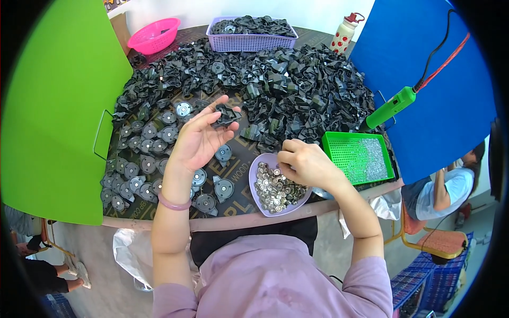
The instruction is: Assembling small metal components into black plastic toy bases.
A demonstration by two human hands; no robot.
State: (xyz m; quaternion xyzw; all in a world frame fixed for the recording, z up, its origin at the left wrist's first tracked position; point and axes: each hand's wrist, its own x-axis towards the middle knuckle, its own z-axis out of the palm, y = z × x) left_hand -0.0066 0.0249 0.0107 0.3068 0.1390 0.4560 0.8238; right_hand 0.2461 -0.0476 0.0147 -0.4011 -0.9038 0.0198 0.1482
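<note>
- Clock taken from the worktop point(243, 203) centre, 6 at the wearer's lilac shirt point(270, 275).
- 5 o'clock, near edge: lilac heart-shaped bowl point(265, 159) of small metal pieces point(275, 193); probably put there to spare the arm a stretch.
- 4 o'clock: right hand point(307, 161) over the bowl's far side, fingers curled together; can't tell whether that grip has anything, the knuckles block it.
- 7 to 9: round grey parts point(224, 188) spread out singly, perhaps so each can be reached separately.
- 9 to 10: left hand point(204, 132) raised, thumb and fingers clamped on a black moulded piece point(226, 114); palm turned inward, likely to keep its face in sight.
- Between 3 and 4: green tray point(334, 151), silvery bits gathered at its right; the rim presumably stops them scattering.
- Nearly 3: green power driver point(392, 107), corded from above, handle up.
- 10 to 3: heaped black parts point(286, 100).
- 12, far edge: purple basket point(252, 44), filled with similar dark parts.
</note>
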